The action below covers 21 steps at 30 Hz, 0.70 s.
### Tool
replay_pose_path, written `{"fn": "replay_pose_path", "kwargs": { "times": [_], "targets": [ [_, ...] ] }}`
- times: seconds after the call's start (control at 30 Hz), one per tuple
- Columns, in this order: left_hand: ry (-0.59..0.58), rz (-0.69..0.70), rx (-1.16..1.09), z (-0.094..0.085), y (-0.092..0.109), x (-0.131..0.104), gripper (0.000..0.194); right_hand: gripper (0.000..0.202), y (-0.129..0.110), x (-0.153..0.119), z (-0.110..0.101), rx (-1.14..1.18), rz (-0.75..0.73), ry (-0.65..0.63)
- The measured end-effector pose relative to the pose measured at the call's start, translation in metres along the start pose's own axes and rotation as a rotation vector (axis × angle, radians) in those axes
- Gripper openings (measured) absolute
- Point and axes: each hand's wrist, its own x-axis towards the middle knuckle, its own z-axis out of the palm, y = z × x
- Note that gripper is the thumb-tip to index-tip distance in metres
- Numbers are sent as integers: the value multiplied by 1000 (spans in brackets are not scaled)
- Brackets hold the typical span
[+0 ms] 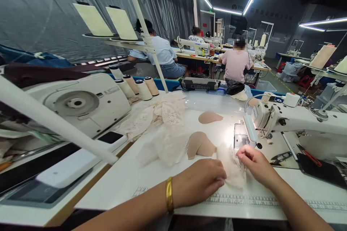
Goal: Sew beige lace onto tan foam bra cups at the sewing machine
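Note:
A piece of sheer cream lace fabric (234, 175) lies on the white table in front of the sewing machine (282, 115). My right hand (256, 164) pinches its upper right edge between thumb and fingers, just below the lit needle plate (240, 140). At the fabric's left edge, my left hand (200, 180), with a gold bracelet at the wrist, has its fingers curled closed on it; the fingertips are partly hidden. Beyond my left hand sits a beige moulded bra cup (200, 145), with another bra cup (210, 117) farther back.
A heap of cream lace (169, 112) covers the table's left side. Thread cones (143, 90) stand behind it, near a second machine (81, 99). Thread snips (282, 157), red-handled tweezers (310, 156) and a black phone (322, 171) lie right. Co-workers sit ahead.

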Motion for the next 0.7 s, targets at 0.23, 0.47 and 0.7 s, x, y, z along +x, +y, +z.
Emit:
{"fn": "replay_pose_path", "kwargs": {
  "times": [0.23, 0.47, 0.7],
  "targets": [
    [224, -63, -21, -5, -20, 35, 59, 28, 7, -14, -8, 263, 54, -10],
    [133, -87, -74, 4, -26, 59, 21, 34, 5, -40, -13, -378, -373, 134],
    [259, 84, -116, 7, -17, 44, 47, 13, 8, -35, 19, -433, -389, 121]
  ]
}}
